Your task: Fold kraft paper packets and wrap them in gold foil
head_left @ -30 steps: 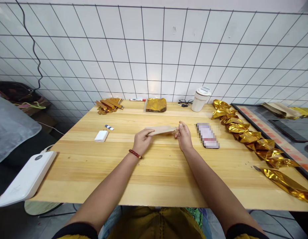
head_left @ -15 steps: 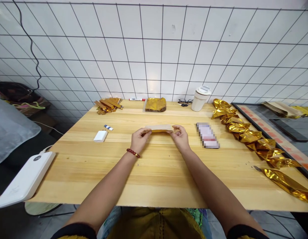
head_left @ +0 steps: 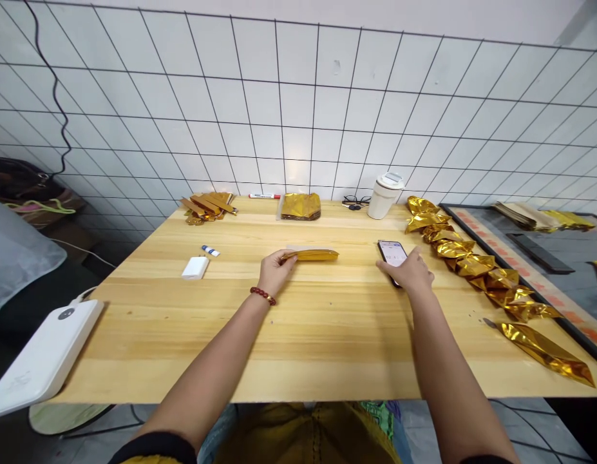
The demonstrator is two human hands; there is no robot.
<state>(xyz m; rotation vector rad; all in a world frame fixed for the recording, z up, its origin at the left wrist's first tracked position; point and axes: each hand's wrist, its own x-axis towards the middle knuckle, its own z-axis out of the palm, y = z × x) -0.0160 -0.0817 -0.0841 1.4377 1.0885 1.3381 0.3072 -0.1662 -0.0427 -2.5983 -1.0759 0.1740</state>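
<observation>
My left hand [head_left: 275, 270], with a red bead bracelet at the wrist, pinches the left end of a flat gold-lined pouch [head_left: 313, 255] lying on the wooden table [head_left: 298, 328]. My right hand [head_left: 410, 272] has moved off to the right and rests over the near end of a phone [head_left: 391, 251] with a lit screen; its fingers lie spread and flat, holding nothing. A row of several gold foil pouches [head_left: 476, 264] runs along the table's right side, just beyond that hand.
At the back stand a white cup [head_left: 381, 194], glasses [head_left: 355, 201], a stack of gold pouches [head_left: 301, 206], a red marker [head_left: 265, 196] and brown strips [head_left: 209, 205]. A white charger [head_left: 194, 267] and a white device [head_left: 43, 358] lie left. A dark tray [head_left: 534, 258] lies right.
My right hand let go of the pouch's right end and moved right onto the phone. My left hand keeps its hold on the pouch, which now lies flatter on the table.
</observation>
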